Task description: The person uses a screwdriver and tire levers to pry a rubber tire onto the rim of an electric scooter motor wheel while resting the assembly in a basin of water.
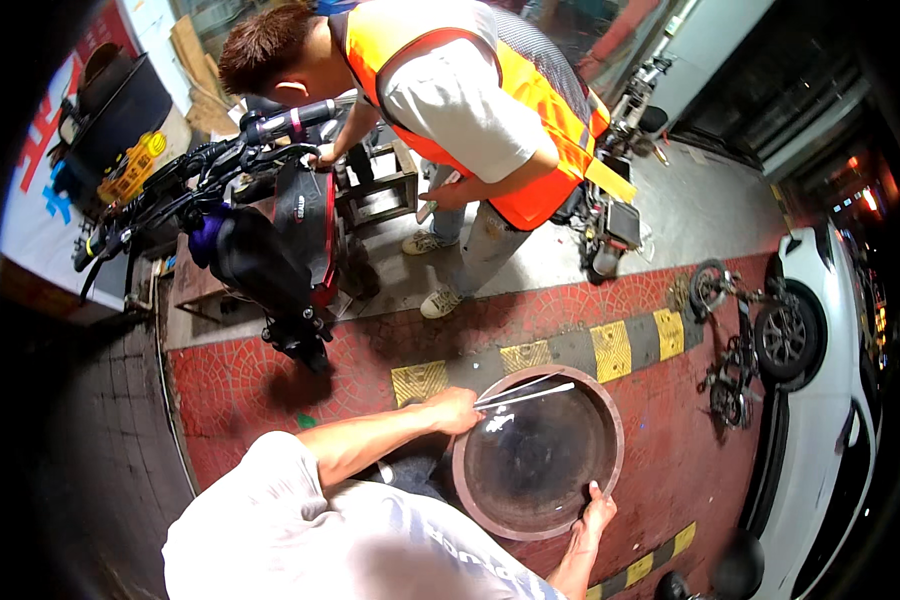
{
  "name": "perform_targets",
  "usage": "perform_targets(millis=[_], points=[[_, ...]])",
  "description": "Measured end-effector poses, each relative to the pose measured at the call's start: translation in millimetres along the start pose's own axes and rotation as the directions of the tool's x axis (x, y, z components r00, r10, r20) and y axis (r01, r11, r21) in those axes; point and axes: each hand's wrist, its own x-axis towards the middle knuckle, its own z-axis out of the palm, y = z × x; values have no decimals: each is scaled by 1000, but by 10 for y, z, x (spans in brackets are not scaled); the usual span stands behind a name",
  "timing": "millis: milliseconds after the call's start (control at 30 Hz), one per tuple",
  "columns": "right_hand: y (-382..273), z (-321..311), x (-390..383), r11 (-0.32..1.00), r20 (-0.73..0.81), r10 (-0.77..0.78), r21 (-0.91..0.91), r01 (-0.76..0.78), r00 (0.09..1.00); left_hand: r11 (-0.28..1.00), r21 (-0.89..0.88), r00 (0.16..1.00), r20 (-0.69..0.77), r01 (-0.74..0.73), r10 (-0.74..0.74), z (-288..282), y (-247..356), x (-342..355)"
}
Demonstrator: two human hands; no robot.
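A round basin [620, 440] with a reddish-brown rim is in front of me. Dark water seems to lie in it, with a bright reflection near its left side. At the basin's upper left rim, my left hand [454, 410] is closed around a pair of thin pale rods [530, 394] that reach out over the basin. Whether they are joined like tongs, I cannot tell, nor whether this hand also grips the rim. On the lower right, my right hand [597, 510] grips the basin's rim, thumb on top and fingers hidden beneath.
A person in an orange vest [540, 190] bends over an electric scooter [270, 230] ahead. A small bicycle [735, 350] and a white car [820, 440] stand at the right. Yellow-black strips [610, 350] cross the red paving [240, 400]. More scooters [615, 220] stand behind.
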Motion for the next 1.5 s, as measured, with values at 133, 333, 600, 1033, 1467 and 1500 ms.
perform_targets(millis=[133, 333, 600, 1033, 1467, 1500], points=[[-454, 336, 944, 999, 80, 42, -15, -41, 996, 997, -71, 996, -83, 39, -45, -253, 386, 402], [-1126, 781, 2142, 995, 150, 43, -90, -30, 988, 985, -147, 981, -151, 95, -118, -695, 1000, 1134], [-2146, 1507, 3402, 995, 221, 63, -89, -45, 973, 962, -222, 961, -190, 156, -200, -1353, 1806, 1992], [-3825, 3156, 5543, 936, 486, -64, -273, 221, 872, 887, -424, 858, -371, 185, -356, -2180, 2787, 3382], [-4872, 5146, 6725, 862, 499, 18, -447, 240, 867, 767, -638, 794, -430, 70, -430, -3549, 2960, 4520], [-4906, 5293, 6777, 877, 547, 10, -407, 255, 837, 787, -610, 781, -446, 91, -436, -3652, 2942, 4582]])
